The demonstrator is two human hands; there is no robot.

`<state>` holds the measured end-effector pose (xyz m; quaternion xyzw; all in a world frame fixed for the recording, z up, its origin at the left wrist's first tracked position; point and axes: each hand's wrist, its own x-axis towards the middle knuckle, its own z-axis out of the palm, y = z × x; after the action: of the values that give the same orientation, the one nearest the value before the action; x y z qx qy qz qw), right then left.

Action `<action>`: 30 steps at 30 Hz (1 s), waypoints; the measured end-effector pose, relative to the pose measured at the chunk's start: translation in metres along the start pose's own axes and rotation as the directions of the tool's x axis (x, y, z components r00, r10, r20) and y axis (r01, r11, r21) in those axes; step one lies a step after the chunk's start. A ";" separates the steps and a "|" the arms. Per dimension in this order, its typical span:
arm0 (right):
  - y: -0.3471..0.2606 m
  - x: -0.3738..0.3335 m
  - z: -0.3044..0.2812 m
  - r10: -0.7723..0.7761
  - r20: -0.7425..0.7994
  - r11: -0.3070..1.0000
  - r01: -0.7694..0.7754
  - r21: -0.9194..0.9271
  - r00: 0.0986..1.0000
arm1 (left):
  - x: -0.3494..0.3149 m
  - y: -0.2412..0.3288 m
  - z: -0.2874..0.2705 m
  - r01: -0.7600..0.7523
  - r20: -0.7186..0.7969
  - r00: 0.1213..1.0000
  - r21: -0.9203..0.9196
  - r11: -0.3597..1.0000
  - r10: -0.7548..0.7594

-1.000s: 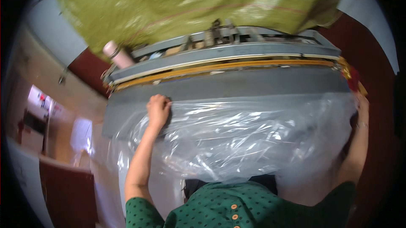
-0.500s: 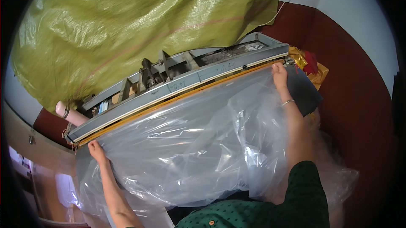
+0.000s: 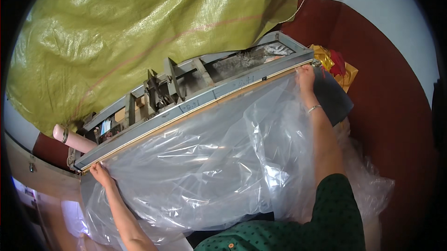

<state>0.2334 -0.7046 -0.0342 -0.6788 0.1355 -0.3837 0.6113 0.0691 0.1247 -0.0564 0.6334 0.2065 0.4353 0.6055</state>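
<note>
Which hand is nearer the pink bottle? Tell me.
Left. The left hand is just below the pink bottle in the picture; the right hand is far off, near the right end of the metal frame.

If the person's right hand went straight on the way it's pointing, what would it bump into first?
Most likely the long grey metal frame, whose front edge lies just beyond the fingers of the right hand. Depth is hard to judge here, so they may already be touching.
</note>
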 end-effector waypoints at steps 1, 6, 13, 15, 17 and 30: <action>-0.001 -0.001 0.001 0.006 -0.028 1.000 -0.005 0.028 1.000 | -0.002 0.002 -0.002 -0.020 -0.014 1.000 0.000 1.000 0.020; 0.016 0.018 -0.017 0.005 -0.038 1.000 -0.005 -0.002 0.999 | -0.022 0.022 0.023 -0.025 -0.042 0.999 0.028 0.999 0.026; -0.137 -0.050 0.059 -0.522 0.175 0.787 0.551 -0.279 0.835 | -0.055 0.085 0.010 -0.101 0.388 0.921 0.127 0.987 0.044; -0.196 -0.114 0.101 -0.420 0.539 0.853 0.521 -0.041 0.730 | -0.078 0.118 0.000 -0.156 0.384 0.912 0.002 0.988 0.143; -0.224 -0.174 0.133 -0.597 0.733 0.636 0.749 0.185 0.326 | -0.103 0.155 -0.021 -0.192 0.323 0.925 -0.057 0.980 0.200; -0.145 -0.218 0.046 -0.038 0.917 0.887 0.437 -0.153 0.397 | -0.178 0.134 -0.121 -0.600 0.459 0.799 0.636 0.485 0.387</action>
<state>0.0776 -0.4977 0.0258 -0.8907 -0.2398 -0.0167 0.3858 -0.1588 0.0310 0.0035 0.9075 0.0964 0.3795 0.1523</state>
